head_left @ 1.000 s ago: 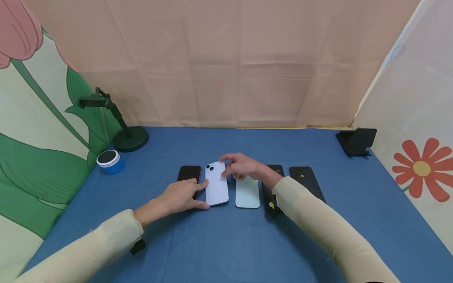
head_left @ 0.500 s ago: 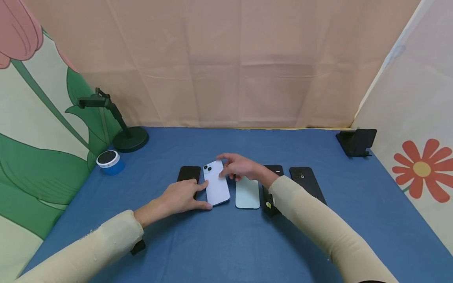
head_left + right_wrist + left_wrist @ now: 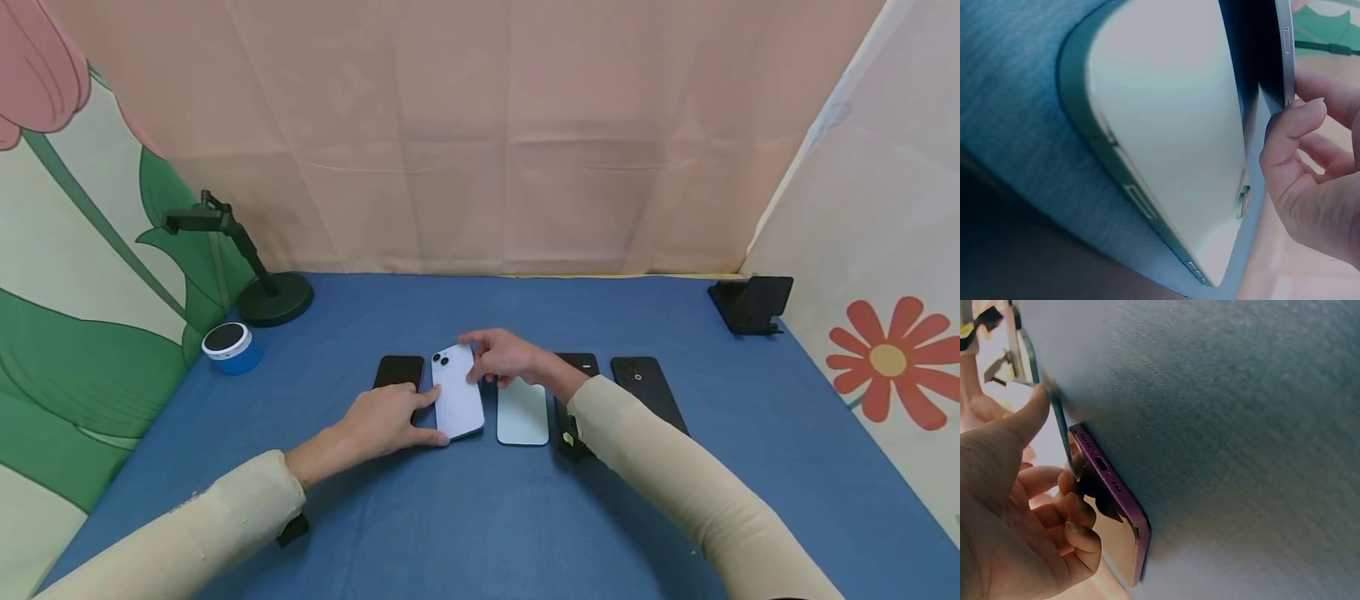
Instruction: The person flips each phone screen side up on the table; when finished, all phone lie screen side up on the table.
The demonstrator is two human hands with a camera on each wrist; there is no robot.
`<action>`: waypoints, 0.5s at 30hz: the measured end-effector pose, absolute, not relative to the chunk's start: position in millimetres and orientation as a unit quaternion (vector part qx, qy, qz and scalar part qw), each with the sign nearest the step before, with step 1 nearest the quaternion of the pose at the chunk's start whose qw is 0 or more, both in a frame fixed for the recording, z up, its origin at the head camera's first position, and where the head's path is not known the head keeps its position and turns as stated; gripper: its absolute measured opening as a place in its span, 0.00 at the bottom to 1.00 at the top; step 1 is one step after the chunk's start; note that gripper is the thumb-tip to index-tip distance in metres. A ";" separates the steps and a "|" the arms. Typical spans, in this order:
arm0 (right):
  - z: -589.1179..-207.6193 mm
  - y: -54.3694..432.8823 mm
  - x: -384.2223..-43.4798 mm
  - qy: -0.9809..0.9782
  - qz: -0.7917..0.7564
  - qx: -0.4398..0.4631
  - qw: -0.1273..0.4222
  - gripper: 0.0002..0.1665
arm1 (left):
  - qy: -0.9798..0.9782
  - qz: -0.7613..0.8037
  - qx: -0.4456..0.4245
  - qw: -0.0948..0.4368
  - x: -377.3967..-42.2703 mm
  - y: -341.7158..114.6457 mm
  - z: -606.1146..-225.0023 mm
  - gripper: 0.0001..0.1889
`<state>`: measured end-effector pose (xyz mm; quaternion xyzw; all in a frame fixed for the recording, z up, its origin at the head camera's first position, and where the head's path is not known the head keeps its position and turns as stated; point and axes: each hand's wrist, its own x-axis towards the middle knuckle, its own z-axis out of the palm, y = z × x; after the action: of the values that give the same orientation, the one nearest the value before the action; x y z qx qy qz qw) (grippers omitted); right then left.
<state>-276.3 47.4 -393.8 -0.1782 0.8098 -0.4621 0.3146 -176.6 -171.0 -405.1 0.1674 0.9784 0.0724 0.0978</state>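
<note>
Blue tub (image 3: pixel 240 360) at ten o'clock; left hand (image 3: pixel 386 421) and right hand (image 3: pixel 506 357) clamp fingers on lilac phone (image 3: pixel 459 404), since turned slightly toward eleven.

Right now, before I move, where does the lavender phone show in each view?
Head: lavender phone, below center, slightly left.
Left wrist: lavender phone, edge-on, toward the upper left.
Right wrist: lavender phone, edge-on, at upper right.
Shared landmark: the right hand, visible in all three.

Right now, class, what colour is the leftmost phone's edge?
The phone's edge is purple, seen best in the left wrist view.
</note>
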 end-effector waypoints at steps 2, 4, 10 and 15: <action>-392.5 46.9 -275.2 0.812 -0.460 -0.178 0.313 0.44 | 0.978 0.070 0.169 0.103 -177.0 -171.4 -404.5 0.43; -391.7 46.1 -274.7 0.815 -0.457 -0.178 0.310 0.44 | 0.977 0.066 0.171 0.108 -177.4 -171.6 -403.6 0.43; -385.4 40.9 -272.9 0.830 -0.440 -0.164 0.300 0.44 | 0.975 0.094 0.176 0.095 -175.1 -167.7 -401.1 0.42; -378.9 37.0 -271.1 0.843 -0.426 -0.152 0.290 0.43 | 0.971 0.154 0.174 0.055 -165.6 -157.3 -398.8 0.37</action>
<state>-271.1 37.0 -378.9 -0.1525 0.8432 -0.4264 0.2898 -165.6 -157.3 -398.8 0.1740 0.9711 0.1536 0.0550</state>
